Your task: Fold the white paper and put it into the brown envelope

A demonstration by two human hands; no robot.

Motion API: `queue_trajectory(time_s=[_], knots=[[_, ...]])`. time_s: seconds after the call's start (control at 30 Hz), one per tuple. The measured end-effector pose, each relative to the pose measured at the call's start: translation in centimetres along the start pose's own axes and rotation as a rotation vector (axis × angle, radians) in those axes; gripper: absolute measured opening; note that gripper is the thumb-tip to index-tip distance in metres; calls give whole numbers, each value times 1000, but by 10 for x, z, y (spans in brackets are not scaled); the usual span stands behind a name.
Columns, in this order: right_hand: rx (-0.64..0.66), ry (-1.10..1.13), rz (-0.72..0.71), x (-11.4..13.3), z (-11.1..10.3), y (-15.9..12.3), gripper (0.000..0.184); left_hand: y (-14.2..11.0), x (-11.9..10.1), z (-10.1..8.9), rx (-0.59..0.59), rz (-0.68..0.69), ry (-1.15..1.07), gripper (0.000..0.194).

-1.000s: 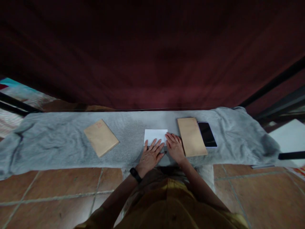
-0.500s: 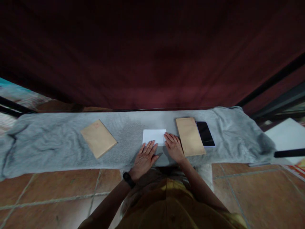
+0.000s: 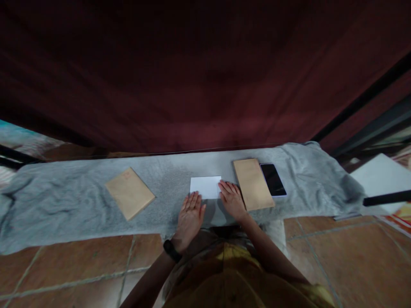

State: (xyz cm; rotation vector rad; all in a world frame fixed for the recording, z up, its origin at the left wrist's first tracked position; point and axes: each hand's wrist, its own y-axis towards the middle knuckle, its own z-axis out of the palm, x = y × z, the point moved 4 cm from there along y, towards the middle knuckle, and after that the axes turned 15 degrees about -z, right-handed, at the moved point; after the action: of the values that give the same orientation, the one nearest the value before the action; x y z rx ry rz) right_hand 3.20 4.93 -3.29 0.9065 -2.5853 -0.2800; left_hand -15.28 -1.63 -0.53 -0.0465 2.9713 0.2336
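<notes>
A folded white paper [image 3: 205, 186] lies on a grey cloth [image 3: 80, 201] spread over the floor. My left hand [image 3: 190, 214] rests flat and open on the cloth, its fingertips at the paper's near left corner. My right hand [image 3: 231, 199] lies flat with fingers stretched, touching the paper's right edge. A black band sits on my left wrist. Just right of my right hand lies a brown envelope [image 3: 253, 183], and a dark phone [image 3: 272, 179] lies beside it.
A second brown envelope [image 3: 129, 193] lies on the cloth to the left. A dark red curtain [image 3: 205, 77] hangs behind the cloth. Terracotta floor tiles [image 3: 64, 265] run along the near side. A white board [image 3: 382, 175] and a black bar [image 3: 387, 198] sit at the far right.
My left hand has slid back off the white paper toward me and to the left. My right hand stays at the paper's right edge.
</notes>
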Motion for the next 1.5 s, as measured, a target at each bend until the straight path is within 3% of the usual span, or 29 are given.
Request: queue_trajectory(time_s=[0.17, 0.27, 0.57, 0.93, 1.1, 1.5], knots=[[-16, 3, -10, 1, 0, -2, 45, 32, -42, 13, 62, 114, -106, 52], [-16, 10, -13, 0, 2, -3, 46, 51, -53, 26, 120, 120, -111, 51], [-44, 45, -25, -4, 6, -5, 46, 45, -51, 43, 49, 37, -76, 57], [-99, 45, -29, -1, 4, -5, 47, 62, -58, 27, 104, 65, -27, 52], [-92, 79, -116, 8, -2, -16, 44, 70, -57, 23, 107, 121, 7, 51], [-47, 63, -153, 24, -8, -34, 50, 80, -55, 31, 93, 130, -13, 52]])
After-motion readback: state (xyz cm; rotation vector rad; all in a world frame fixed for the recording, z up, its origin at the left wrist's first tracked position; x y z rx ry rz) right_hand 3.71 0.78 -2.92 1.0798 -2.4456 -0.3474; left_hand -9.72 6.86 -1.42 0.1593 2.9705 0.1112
